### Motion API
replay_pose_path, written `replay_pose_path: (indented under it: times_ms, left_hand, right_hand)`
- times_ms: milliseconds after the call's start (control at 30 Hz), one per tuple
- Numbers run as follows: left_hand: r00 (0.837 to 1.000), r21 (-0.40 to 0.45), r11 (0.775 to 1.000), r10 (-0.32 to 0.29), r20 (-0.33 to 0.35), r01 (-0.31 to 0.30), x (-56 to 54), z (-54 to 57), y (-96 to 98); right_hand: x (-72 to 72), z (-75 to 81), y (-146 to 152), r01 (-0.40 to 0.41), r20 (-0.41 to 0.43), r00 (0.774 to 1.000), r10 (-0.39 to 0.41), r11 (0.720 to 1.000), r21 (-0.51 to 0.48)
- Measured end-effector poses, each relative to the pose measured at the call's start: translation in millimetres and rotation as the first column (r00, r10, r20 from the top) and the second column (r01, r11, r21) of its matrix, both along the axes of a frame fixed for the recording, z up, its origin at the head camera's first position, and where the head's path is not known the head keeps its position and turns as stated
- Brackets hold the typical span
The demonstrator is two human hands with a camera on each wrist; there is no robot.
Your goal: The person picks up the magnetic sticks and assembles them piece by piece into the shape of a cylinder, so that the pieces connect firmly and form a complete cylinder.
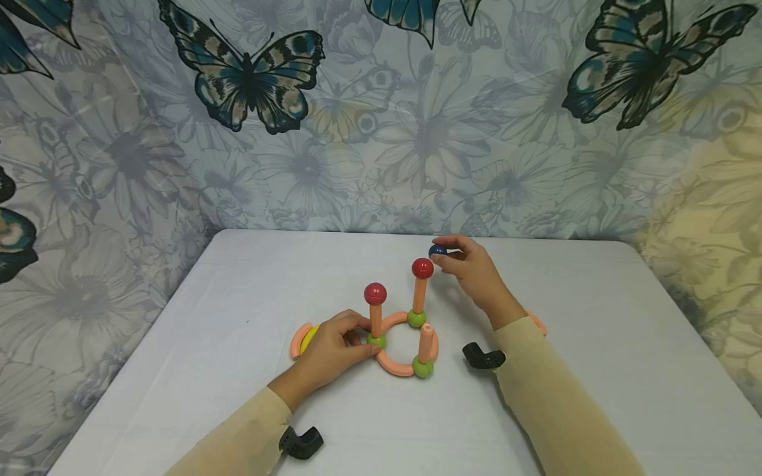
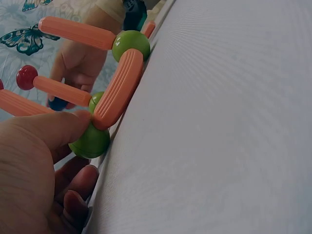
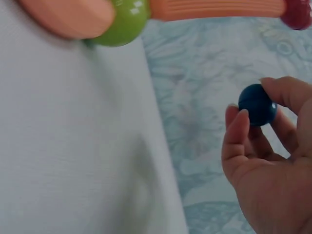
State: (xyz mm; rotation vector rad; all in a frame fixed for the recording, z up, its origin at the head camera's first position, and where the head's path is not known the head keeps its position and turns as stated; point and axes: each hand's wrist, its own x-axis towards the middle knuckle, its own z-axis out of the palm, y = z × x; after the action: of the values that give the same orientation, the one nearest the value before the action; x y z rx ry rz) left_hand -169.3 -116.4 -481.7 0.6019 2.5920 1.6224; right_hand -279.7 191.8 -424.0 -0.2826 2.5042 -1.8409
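Observation:
A ring of curved orange rods [image 1: 397, 367] joined by green balls [image 1: 423, 367] lies on the white table. Three straight orange rods stand up from the green balls. Two carry a red ball [image 1: 376, 293] on top; the front rod [image 1: 426, 342] has a bare end. With thumb and fingers, the left hand [image 1: 333, 347] grips the ring at its left green ball [image 2: 90, 141]. Up behind the rear red ball [image 1: 423, 268], the right hand [image 1: 474, 274] pinches a dark blue ball [image 3: 257, 104] between its fingertips, off the table and apart from the rods.
Beyond the left hand lie a curved orange piece [image 1: 297, 342] and a yellow piece [image 1: 308, 338], partly hidden. Another orange piece [image 1: 538, 322] peeks out behind the right sleeve. Black wrist devices [image 1: 483, 357] sit by both sleeves. A butterfly-patterned wall covering [image 1: 428, 145] backs the table.

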Motion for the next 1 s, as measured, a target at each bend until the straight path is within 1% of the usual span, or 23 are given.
replay_pose_path:
  times_ms: [167,333,467,533,600,700,833,1000]
  left_hand:
    - [1.0,0.0,1.0,-0.004,0.006,0.004,-0.4,-0.6,0.6]
    - [1.0,-0.007,1.0,0.003,0.009,-0.003,-0.3,-1.5,0.5]
    - [1.0,-0.006,1.0,0.009,0.017,-0.009,0.1,-0.6,0.6]
    - [1.0,-0.005,1.0,0.011,0.015,-0.011,0.1,-0.8,0.5]
    - [1.0,-0.003,1.0,0.012,0.016,-0.012,0.2,-0.4,0.4]
    - [1.0,-0.006,1.0,0.014,0.016,-0.013,0.1,-0.6,0.1]
    - [1.0,-0.011,1.0,0.017,0.014,-0.017,-0.1,-1.0,-0.1]
    - [1.0,-0.016,1.0,0.021,0.008,-0.02,-0.1,-0.5,0.9]
  right_hand:
    - [9.4,23.0,10,0.008,-0.072,0.997,-0.015,0.996,-0.087]
    - [25.9,45.2,15,0.008,-0.114,0.993,-0.019,0.995,-0.098]
    - [39.7,58.8,18,-0.014,-0.14,0.99,-0.009,0.987,-0.159]
    - [47.1,64.0,19,-0.026,-0.156,0.988,-0.006,0.98,-0.198]
    - [54.7,68.3,19,-0.039,-0.178,0.984,0.0,0.975,-0.217]
    - [65.8,71.9,19,-0.092,-0.213,0.976,0.048,0.975,-0.204]
    - [78.9,70.7,19,-0.157,-0.242,0.962,0.125,0.98,-0.12]
    - [92.2,65.3,20,-0.185,-0.245,0.955,0.169,0.982,-0.044]
